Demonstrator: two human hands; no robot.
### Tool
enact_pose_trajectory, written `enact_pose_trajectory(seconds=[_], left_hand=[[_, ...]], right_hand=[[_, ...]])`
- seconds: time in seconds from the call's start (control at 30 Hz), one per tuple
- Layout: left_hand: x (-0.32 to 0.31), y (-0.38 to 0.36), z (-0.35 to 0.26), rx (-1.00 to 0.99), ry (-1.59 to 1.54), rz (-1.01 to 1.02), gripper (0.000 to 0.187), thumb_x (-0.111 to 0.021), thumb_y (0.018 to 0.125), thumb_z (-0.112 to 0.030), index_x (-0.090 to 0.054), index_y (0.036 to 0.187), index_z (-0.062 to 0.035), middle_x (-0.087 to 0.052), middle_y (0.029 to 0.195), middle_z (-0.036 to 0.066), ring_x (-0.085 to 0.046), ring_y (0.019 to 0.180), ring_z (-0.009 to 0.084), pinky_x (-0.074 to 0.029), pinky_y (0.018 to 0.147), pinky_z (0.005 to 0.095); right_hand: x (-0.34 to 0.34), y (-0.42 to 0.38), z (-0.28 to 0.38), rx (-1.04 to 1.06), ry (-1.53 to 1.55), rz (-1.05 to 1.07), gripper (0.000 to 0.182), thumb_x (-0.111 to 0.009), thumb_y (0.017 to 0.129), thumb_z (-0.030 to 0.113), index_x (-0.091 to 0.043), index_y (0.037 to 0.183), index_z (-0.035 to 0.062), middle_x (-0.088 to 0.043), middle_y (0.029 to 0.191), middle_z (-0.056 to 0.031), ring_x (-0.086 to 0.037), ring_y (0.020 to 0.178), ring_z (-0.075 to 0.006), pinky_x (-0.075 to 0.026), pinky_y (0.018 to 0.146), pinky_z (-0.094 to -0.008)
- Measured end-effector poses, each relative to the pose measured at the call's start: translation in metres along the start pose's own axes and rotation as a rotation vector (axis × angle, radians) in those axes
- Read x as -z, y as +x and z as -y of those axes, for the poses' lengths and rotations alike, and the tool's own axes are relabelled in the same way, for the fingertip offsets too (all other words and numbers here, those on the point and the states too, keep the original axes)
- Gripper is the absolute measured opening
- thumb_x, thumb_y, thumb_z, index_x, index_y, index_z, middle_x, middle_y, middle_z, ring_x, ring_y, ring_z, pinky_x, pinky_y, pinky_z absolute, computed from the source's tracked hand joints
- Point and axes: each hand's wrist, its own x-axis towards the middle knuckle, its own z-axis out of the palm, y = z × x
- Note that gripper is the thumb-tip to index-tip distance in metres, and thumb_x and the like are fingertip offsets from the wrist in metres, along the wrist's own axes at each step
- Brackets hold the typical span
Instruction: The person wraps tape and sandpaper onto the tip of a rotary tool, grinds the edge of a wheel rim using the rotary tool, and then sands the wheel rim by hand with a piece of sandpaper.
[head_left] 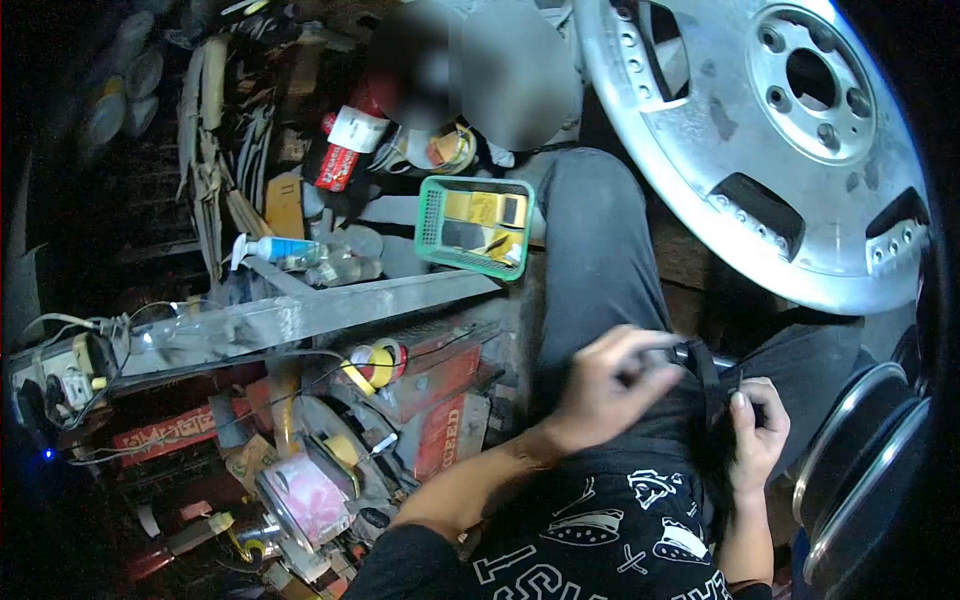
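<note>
Low and right of centre in the frame, both hands meet over the person's lap. The left hand (600,385) has its grip clenched around one end of a dark strap (705,375), fingers curled over a small dark fitting at the strap's upper end. The right hand (758,430) pinches the same strap lower down, thumb and fingers grasping it from the right. The strap's long axis runs roughly up and down the frame, from the fitting near the left hand's fingertips down toward the black printed shirt (610,535); its lower end is lost against the dark cloth.

A grey trouser leg (595,250) stretches up the middle. An alloy wheel (770,140) fills the upper right. A green basket (475,225) sits just left of the knee, with a spray bottle (275,250) farther left among clutter.
</note>
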Motion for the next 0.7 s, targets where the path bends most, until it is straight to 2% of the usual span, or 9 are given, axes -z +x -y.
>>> enact_pose_trajectory(seconds=[0.1, 0.17, 0.27, 0.33, 0.4, 0.43, 0.5, 0.57, 0.7], left_hand=[[0.064, -0.049, 0.038, -0.045, 0.390, -0.319, 0.015, -0.066, 0.094, -0.015, -0.066, 0.102, -0.0015, -0.068, 0.090, 0.014, -0.067, 0.081, 0.0203, -0.053, 0.072, 0.0311], [0.098, -0.089, 0.062, 0.473, 0.307, -0.456, 0.016, -0.063, 0.096, -0.016, -0.066, 0.099, -0.0003, -0.070, 0.091, 0.010, -0.066, 0.086, 0.0169, -0.052, 0.078, 0.0316], [0.164, -0.164, 0.129, 0.517, 0.588, -0.812, 0.022, -0.070, 0.091, -0.019, -0.058, 0.097, -0.0018, -0.063, 0.088, 0.007, -0.059, 0.082, 0.0169, -0.049, 0.079, 0.0327], [0.200, -0.199, 0.148, 0.621, 0.822, -1.114, 0.034, -0.077, 0.085, -0.023, -0.054, 0.098, -0.0021, -0.060, 0.088, 0.009, -0.056, 0.079, 0.0207, -0.048, 0.077, 0.0361], [0.241, -0.238, 0.189, 0.661, 0.835, -1.281, 0.042, -0.079, 0.081, -0.025, -0.051, 0.100, -0.0008, -0.059, 0.089, 0.011, -0.055, 0.077, 0.0248, -0.047, 0.076, 0.0384], [0.251, -0.245, 0.200, 0.655, 0.875, -1.296, 0.037, -0.080, 0.080, -0.023, -0.057, 0.098, 0.0010, -0.062, 0.090, 0.014, -0.058, 0.081, 0.0272, -0.048, 0.079, 0.0385], [0.257, -0.248, 0.205, 0.659, 0.780, -1.275, 0.034, -0.080, 0.080, -0.022, -0.061, 0.096, 0.0011, -0.065, 0.090, 0.014, -0.060, 0.082, 0.0270, -0.048, 0.079, 0.0384], [0.262, -0.245, 0.206, 0.659, 0.771, -1.250, 0.024, -0.080, 0.079, -0.020, -0.070, 0.091, -0.0006, -0.070, 0.088, 0.014, -0.064, 0.083, 0.0264, -0.050, 0.079, 0.0379], [0.276, -0.248, 0.199, 0.463, 0.845, -1.265, 0.022, -0.074, 0.085, -0.022, -0.069, 0.089, -0.0010, -0.069, 0.082, 0.010, -0.062, 0.079, 0.0206, -0.050, 0.076, 0.0362]], right_hand=[[0.001, 0.002, -0.009, 0.081, -0.061, 0.006, 0.016, -0.064, 0.091, 0.009, -0.059, 0.082, -0.0024, -0.056, 0.081, -0.0077, -0.053, 0.071, -0.0144, -0.043, 0.066, -0.0274], [0.002, 0.006, -0.004, 0.161, -0.095, 0.020, 0.016, -0.064, 0.091, 0.010, -0.058, 0.082, -0.0022, -0.056, 0.081, -0.0067, -0.053, 0.070, -0.0140, -0.043, 0.066, -0.0273], [-0.002, 0.009, -0.003, 0.023, 0.052, 0.049, 0.017, -0.064, 0.092, 0.011, -0.058, 0.082, -0.0019, -0.055, 0.081, -0.0055, -0.053, 0.069, -0.0129, -0.043, 0.063, -0.0265], [-0.005, 0.014, -0.006, 0.067, 0.048, 0.068, 0.017, -0.063, 0.093, 0.011, -0.058, 0.083, -0.0013, -0.055, 0.081, -0.0045, -0.052, 0.066, -0.0117, -0.042, 0.061, -0.0253], [-0.003, 0.019, -0.012, 0.246, -0.109, 0.091, 0.017, -0.063, 0.093, 0.011, -0.058, 0.083, -0.0010, -0.055, 0.081, -0.0047, -0.052, 0.065, -0.0104, -0.042, 0.060, -0.0241], [-0.004, 0.021, -0.007, 0.260, -0.114, 0.095, 0.017, -0.063, 0.093, 0.011, -0.058, 0.083, -0.0010, -0.055, 0.081, -0.0047, -0.052, 0.065, -0.0104, -0.042, 0.060, -0.0241], [-0.009, 0.021, 0.005, 0.068, 0.021, 0.139, 0.014, -0.064, 0.092, 0.009, -0.059, 0.084, -0.0014, -0.057, 0.083, -0.0053, -0.053, 0.071, -0.0114, -0.043, 0.065, -0.0256], [-0.010, 0.023, 0.007, 0.103, 0.013, 0.140, 0.013, -0.064, 0.091, 0.008, -0.060, 0.084, -0.0018, -0.058, 0.084, -0.0057, -0.053, 0.073, -0.0123, -0.043, 0.067, -0.0266], [-0.009, 0.026, 0.008, 0.142, -0.083, 0.112, 0.010, -0.068, 0.085, 0.007, -0.064, 0.083, -0.0022, -0.063, 0.085, -0.0088, -0.059, 0.080, -0.0173, -0.047, 0.076, -0.0294]])
